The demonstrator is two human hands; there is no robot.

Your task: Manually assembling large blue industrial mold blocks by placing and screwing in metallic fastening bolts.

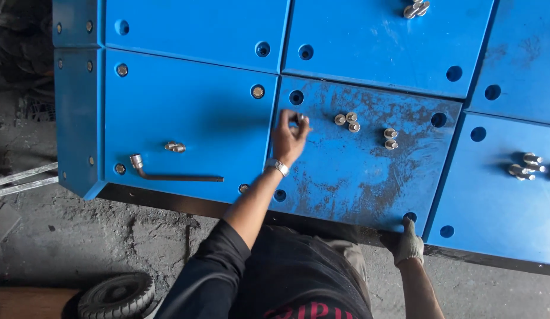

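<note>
My left hand (290,139), bare with a wristwatch, pinches a small silver bolt (300,120) above a scuffed blue panel (358,177), just below an empty corner hole (296,97). To its right, three loose bolts (347,121) lie on the panel, with two more bolts (391,139) further right. My right hand (408,242) wears a light glove and grips the panel's near edge beside a hole (409,217).
An L-shaped socket wrench (168,174) and a pair of bolts (174,146) lie on the left blue panel (186,112). More bolts (526,165) rest on the right panel and at the top (417,9). A small rubber wheel (118,295) sits on the concrete floor.
</note>
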